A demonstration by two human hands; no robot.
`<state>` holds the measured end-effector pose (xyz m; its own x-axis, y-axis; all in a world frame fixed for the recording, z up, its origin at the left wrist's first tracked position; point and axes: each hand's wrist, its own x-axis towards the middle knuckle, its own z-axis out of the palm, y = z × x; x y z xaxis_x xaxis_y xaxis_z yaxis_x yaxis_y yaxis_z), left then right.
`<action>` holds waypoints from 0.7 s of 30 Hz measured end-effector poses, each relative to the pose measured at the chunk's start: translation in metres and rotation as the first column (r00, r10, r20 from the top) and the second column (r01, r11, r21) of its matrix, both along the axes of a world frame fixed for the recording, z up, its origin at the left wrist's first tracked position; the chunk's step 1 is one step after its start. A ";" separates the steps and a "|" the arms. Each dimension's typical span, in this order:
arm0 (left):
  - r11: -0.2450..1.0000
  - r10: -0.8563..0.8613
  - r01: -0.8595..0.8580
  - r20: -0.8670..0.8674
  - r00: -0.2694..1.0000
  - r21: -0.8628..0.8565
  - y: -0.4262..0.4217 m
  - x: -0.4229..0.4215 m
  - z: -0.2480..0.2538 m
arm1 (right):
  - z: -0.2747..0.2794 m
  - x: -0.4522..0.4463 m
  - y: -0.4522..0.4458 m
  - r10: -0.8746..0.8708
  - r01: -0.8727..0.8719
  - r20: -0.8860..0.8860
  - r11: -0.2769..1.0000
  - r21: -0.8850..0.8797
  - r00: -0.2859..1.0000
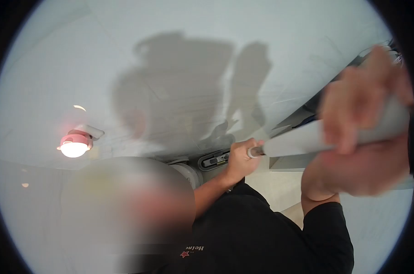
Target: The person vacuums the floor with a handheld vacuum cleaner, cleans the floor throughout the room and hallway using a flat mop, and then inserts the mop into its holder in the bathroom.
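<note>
A long, pale pole [294,140] runs from near the camera at the right toward the middle, looking much thicker at the near end. My left hand [244,160] is wrapped around its far, narrow part, where a dark collar and a pale round piece show. Close to the camera, my right hand [360,107] has its fingers curled about the thick near part; motion blurs it. The far right of the pole is cut off by the view's dark rim, and its lower end is hidden. My black shirt [252,228] fills the bottom middle.
A pink lamp [74,140] glows at the left. Beyond my left hand lies a dark oval tray-like piece [214,160], beside a round white object [187,174]. A large blurred patch covers the lower left. Shadows fall across the pale surface [79,59]; dark items [307,114] stand at the right.
</note>
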<state>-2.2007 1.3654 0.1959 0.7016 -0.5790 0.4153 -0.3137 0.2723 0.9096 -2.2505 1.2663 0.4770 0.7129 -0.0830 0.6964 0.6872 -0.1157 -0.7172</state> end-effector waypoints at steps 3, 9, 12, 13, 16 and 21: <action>0.997 0.040 -0.047 0.102 0.994 0.059 0.003 0.020 -0.088 | -0.084 0.017 0.032 -0.345 0.344 0.057 0.938 0.037 0.937; 0.992 0.083 -0.092 0.104 0.991 0.089 0.007 0.011 -0.090 | -0.111 0.011 0.037 -0.322 0.314 0.084 0.944 0.096 0.943; 0.992 0.022 -0.032 0.078 0.997 0.126 -0.006 0.005 -0.050 | -0.052 -0.001 0.035 -0.459 0.426 0.076 0.866 0.263 0.885; 0.986 -0.004 -0.010 0.084 0.996 0.166 -0.006 -0.002 -0.028 | -0.034 -0.007 0.024 -0.474 0.461 0.061 0.875 0.149 0.879; 0.985 -0.057 0.040 0.097 0.994 0.169 -0.010 -0.019 0.029 | 0.019 -0.021 0.002 -0.099 0.070 0.199 0.986 0.148 0.975; 0.892 -0.409 0.389 0.047 0.911 0.230 -0.017 -0.064 0.078 | 0.083 -0.129 -0.032 -0.181 0.169 0.107 0.978 0.120 0.978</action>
<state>-2.2647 1.3484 0.2740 0.3576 -0.8832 0.3034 -0.3040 0.1971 0.9321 -2.3795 1.2340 0.5601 0.5951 -0.2797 0.7534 0.7427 -0.1667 -0.6486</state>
